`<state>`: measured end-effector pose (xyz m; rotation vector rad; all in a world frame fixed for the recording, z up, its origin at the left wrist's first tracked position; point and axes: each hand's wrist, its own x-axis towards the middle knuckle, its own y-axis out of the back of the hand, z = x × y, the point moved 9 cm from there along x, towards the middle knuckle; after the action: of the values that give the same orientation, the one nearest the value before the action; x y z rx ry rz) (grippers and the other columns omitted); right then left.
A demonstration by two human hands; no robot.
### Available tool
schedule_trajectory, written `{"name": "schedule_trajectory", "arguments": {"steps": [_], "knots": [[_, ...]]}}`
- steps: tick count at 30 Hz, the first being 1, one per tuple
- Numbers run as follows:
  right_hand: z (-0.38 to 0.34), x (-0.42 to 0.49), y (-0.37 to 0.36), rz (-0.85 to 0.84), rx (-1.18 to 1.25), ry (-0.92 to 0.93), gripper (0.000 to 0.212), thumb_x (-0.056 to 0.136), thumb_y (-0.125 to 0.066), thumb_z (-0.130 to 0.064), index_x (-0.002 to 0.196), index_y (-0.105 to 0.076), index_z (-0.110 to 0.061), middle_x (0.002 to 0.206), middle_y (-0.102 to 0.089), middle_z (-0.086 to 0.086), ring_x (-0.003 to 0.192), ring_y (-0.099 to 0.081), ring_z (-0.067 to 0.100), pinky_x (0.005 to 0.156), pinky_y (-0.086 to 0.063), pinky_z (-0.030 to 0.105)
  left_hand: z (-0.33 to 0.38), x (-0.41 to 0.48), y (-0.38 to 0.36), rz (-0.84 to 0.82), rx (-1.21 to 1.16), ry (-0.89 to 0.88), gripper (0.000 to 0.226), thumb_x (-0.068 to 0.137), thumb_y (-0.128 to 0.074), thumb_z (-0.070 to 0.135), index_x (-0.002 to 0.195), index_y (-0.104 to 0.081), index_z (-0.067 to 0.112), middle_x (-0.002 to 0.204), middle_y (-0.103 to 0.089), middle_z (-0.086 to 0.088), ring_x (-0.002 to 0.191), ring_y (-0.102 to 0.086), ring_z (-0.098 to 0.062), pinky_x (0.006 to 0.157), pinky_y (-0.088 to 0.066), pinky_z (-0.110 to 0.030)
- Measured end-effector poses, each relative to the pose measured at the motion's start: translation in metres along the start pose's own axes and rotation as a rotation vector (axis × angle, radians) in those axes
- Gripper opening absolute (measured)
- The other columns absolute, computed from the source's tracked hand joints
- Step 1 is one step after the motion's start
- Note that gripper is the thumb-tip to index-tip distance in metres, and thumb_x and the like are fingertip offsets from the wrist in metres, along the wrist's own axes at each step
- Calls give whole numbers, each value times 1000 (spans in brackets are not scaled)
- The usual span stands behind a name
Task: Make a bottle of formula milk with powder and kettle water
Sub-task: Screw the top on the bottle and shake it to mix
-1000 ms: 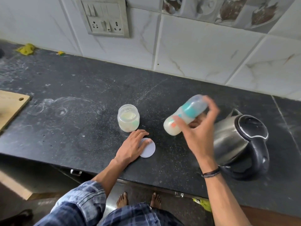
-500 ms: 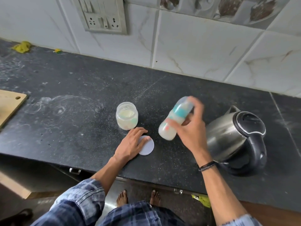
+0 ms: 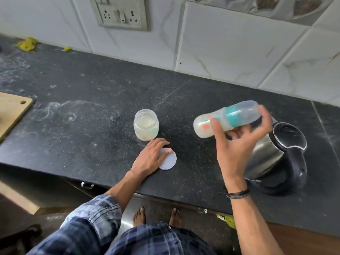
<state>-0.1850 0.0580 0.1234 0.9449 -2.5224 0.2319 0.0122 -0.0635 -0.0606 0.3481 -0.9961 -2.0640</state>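
Through the head camera, the right hand (image 3: 237,144) is gripping a baby bottle (image 3: 233,115) in the air to the right of the jar (image 3: 146,125). The thumb is crossing the front of the bottle and the fingers are curling round behind it, their tips blurred. The bottle is lying almost sideways, its base pointing toward the jar and its capped end slanting up and away from it. It is clear plastic with a teal ring, a see-through cap and small orange and green prints. Cloudy white liquid is filling the end near the base.

The jar is standing upright and uncovered on the counter (image 3: 92,126). It is a short, round, clear pot holding pale cream powder. A green patch is showing through its wall, and I cannot tell what it is.

Just in front of the jar, the left hand (image 3: 150,157) is resting flat, fingers straight and close together, on a flat pale round lid (image 3: 169,159), covering part of it.

Far right of the jar, beyond the bottle, a kettle (image 3: 279,153) is sitting with a brushed steel body and a glossy black lid, handle and base.

The counter is dark speckled stone, dusted with white smears and ring marks. Far left of the jar, a wooden cutting board (image 3: 11,111) is poking in. Behind the jar, glossy marbled tiles are carrying a socket plate (image 3: 121,12).
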Motion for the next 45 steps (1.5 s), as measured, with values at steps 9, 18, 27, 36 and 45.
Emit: {"name": "schedule_trajectory", "arguments": {"steps": [9,18,27,36,45], "knots": [[8,-1,-15,-203,-77,-4,88,80,-93,-27,144,-34,-39,136,-58,-26,111,-72,20,75,-62,29,-2,1,-1,6,-4,-3,48,103,-43,51,132,-59,17,135,-54,7,124,-46,-12,104,-36,-25],[85,-18,-31,-510,-656,-55,87,83,-86,-33,144,-27,-53,132,-53,-22,106,-59,16,83,-55,38,-4,1,-3,21,2,-20,45,104,-46,50,132,-59,17,135,-54,8,124,-46,-10,104,-33,-20],[112,-40,-25,-488,-660,-129,88,83,-86,-35,146,-26,-52,144,-55,-7,123,-58,20,91,-56,45,-2,0,-3,21,-14,-22,59,101,-35,62,132,-59,18,134,-54,8,124,-46,-11,105,-36,-25],[109,-40,-33,-405,-595,-133,101,78,-88,-47,152,-19,-55,148,-56,-15,120,-64,18,86,-54,34,-2,0,-3,19,-9,-13,56,102,-38,60,132,-59,18,135,-54,8,125,-46,-11,105,-39,-28],[-2,11,10,156,79,143,94,89,-83,-6,153,-15,-16,152,-36,-2,131,-55,7,100,-54,27,-3,0,-2,32,5,-17,48,104,-44,53,131,-60,18,134,-54,8,125,-46,-11,105,-36,-25]]}}
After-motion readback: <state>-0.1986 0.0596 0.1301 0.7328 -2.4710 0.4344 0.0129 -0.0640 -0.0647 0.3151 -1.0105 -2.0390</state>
